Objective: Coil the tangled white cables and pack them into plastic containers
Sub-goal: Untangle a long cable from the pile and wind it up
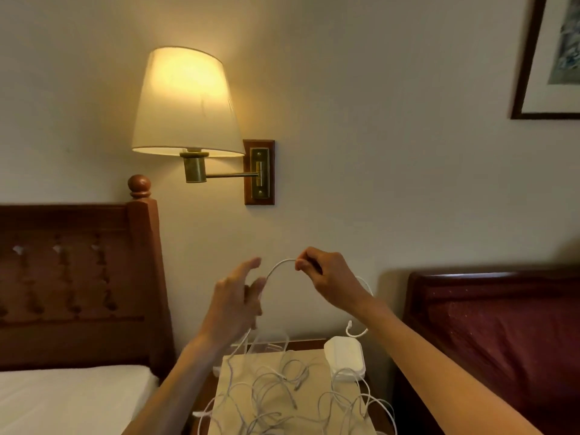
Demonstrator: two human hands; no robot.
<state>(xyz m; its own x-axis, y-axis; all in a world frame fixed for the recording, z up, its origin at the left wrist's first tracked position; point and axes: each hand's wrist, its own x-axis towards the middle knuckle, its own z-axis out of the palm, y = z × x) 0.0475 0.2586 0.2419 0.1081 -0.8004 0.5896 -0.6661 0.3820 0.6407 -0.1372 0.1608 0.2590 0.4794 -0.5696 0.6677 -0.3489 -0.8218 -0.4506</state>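
A white cable [279, 265] arcs in the air between my two hands, in front of the wall. My right hand [326, 277] pinches its upper end between thumb and fingers. My left hand [235, 302] is raised beside it with fingers spread, and the cable runs down past its thumb; whether the thumb grips it I cannot tell. A free cable end with a plug [350, 326] dangles below my right wrist. Below, a tangle of white cables [282, 394] lies on a beige sheet [317, 359]. A white plastic container [345, 356] sits at the back right of it.
The beige sheet covers a wooden nightstand [307, 343] between two beds. A wooden headboard [78, 277] and white mattress [69, 400] stand left, a dark red headboard [502, 340] right. A lit wall lamp [185, 102] hangs above, and a framed picture [552, 58] at top right.
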